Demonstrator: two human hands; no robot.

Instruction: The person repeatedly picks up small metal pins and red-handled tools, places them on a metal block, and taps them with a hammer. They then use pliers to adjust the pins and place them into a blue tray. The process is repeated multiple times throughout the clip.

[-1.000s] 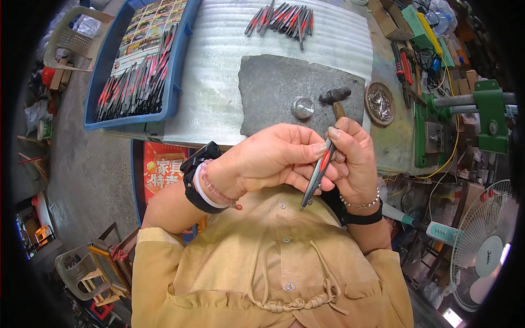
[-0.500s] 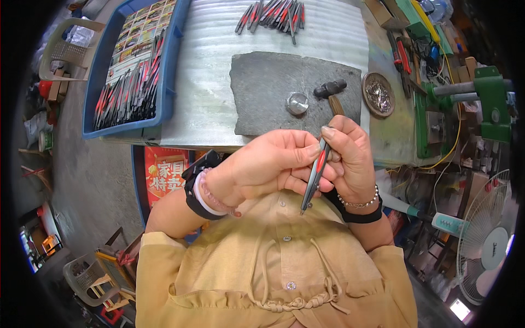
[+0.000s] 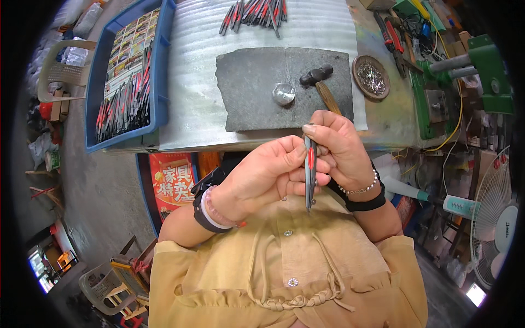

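Both hands meet over my lap, just off the near edge of the bench, around one slim black-and-red pen-like tool [image 3: 310, 174] with a pointed metal tip facing down. My left hand [image 3: 273, 169] is closed, its thumb and fingers on the tool's upper side. My right hand [image 3: 344, 147] pinches the tool's upper end, its other fingers curled. The tool is nearly upright. Beyond my hands is a dark stone slab [image 3: 240, 93] bearing a round shiny metal piece [image 3: 284, 94] and a hammer [image 3: 328, 97] with a wooden handle, whose lower end my right hand partly hides.
A blue crate [image 3: 159, 104] at left contains many similar black-and-red tools [image 3: 126, 106]; a further pile [image 3: 254, 13] lies at the back. Right of the slab are a round dish [image 3: 357, 68] of small metal parts, pliers [image 3: 392, 41], a green machine [image 3: 486, 71] and a fan [image 3: 495, 218].
The tool has swung from slanted to nearly upright between my hands, which keep hold of it. The head view has shifted, so the bench things appear further left.
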